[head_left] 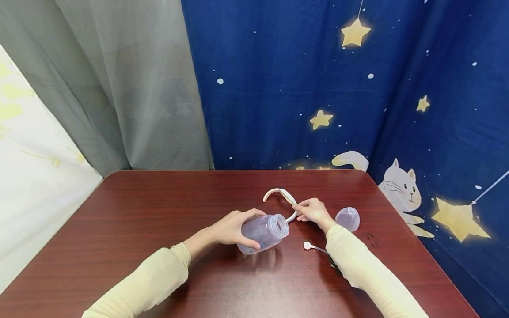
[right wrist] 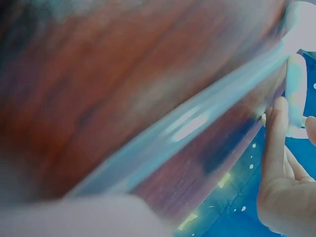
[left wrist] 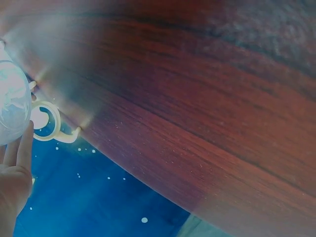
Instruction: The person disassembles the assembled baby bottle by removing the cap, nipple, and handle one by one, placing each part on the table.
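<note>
My left hand [head_left: 234, 227] grips a clear, lilac-tinted baby bottle [head_left: 260, 234] round its body, tilted with the uncapped threaded mouth toward the right. In the left wrist view the bottle's base [left wrist: 12, 101] fills the left edge above my fingers. Just beyond the mouth, my right hand [head_left: 314, 211] pinches a cream two-armed bottle handle [head_left: 286, 195] between thumb and fingers. Its ring [left wrist: 58, 118] shows in the left wrist view. The handle's lower arm end comes close to the bottle mouth in the head view.
A clear domed cap [head_left: 347, 219] stands right of my right wrist. A thin straw with a white weighted end [head_left: 307, 245] lies on the dark red table [head_left: 179, 194], partly under my right sleeve. Curtains hang behind the table's far edge.
</note>
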Demonstrator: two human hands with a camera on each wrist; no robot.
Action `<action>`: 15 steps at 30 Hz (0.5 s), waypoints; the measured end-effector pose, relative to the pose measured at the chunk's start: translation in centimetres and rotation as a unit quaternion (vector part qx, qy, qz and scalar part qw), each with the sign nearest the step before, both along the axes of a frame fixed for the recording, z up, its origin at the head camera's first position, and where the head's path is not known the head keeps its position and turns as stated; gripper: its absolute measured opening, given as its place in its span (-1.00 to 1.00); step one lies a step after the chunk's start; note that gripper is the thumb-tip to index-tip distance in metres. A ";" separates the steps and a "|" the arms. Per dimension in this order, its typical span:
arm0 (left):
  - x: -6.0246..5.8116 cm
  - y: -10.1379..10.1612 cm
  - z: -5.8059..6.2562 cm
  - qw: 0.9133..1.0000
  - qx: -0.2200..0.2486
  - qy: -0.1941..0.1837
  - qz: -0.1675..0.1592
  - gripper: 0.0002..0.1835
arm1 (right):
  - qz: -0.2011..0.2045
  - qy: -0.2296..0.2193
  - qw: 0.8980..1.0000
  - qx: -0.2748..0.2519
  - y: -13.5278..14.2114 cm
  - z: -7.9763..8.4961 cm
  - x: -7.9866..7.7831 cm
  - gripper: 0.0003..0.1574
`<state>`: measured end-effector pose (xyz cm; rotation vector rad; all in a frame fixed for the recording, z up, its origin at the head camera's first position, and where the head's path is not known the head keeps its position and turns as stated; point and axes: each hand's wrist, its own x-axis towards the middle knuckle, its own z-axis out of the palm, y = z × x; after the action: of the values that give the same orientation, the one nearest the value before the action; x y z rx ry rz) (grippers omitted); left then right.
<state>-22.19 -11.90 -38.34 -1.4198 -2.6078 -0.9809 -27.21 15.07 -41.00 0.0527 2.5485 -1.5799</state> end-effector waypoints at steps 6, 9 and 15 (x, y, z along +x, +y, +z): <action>-0.1 0.0 -0.1 1.000 0.000 0.002 0.003 -0.24 | 0.006 0.044 0.997 0.057 0.3 1.2 0.2 -0.67; -0.1 0.0 -0.1 1.000 0.002 0.001 0.003 -0.24 | 0.012 0.065 0.993 0.095 0.4 1.9 0.3 -0.65; 0.0 0.0 -0.2 1.000 0.007 -0.005 0.002 -0.23 | 0.015 0.123 0.977 0.176 0.7 3.3 0.8 -0.60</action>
<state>-22.15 -11.91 -38.56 -1.4109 -2.6044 -1.0048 -26.40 15.73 -37.72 -0.1534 2.9761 -1.1692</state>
